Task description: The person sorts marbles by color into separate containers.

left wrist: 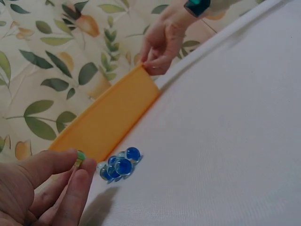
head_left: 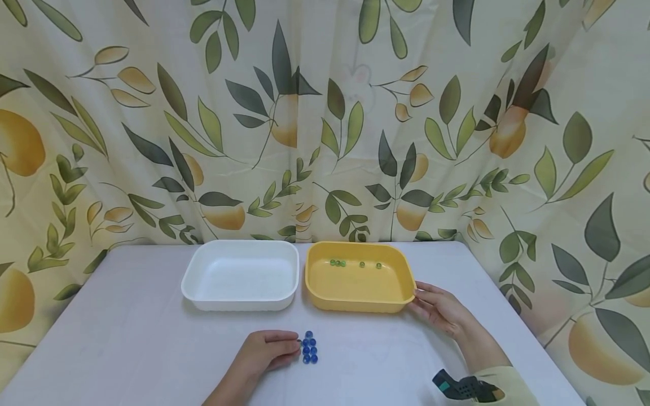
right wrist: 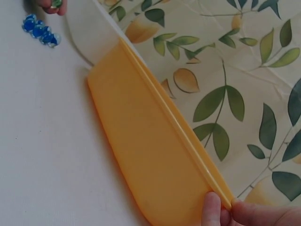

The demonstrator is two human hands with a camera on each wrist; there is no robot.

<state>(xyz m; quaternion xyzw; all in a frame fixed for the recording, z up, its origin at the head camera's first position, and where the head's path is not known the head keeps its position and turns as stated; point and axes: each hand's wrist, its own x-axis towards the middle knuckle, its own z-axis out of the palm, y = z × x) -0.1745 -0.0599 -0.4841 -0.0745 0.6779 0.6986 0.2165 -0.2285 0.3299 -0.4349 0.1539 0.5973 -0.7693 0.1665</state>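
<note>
My left hand (head_left: pixel 268 351) is low over the table just left of a small cluster of blue marbles (head_left: pixel 310 350). Between its thumb and finger it pinches a green marble (left wrist: pixel 81 157), best seen in the left wrist view. With thumb and fingers, my right hand (head_left: pixel 440 311) grips the rim at the right end of the yellow tray (head_left: pixel 358 303). Several green marbles (head_left: pixel 337 263) lie inside that tray, toward its back wall. The blue marbles sit close together in short rows on the white cloth.
To the left of the yellow tray stands a white tray (head_left: pixel 238 303), a narrow gap between them. The table (head_left: pixel 127 338) has a white cloth, and a leaf-and-fruit patterned curtain (head_left: pixel 325 141) hangs right behind it.
</note>
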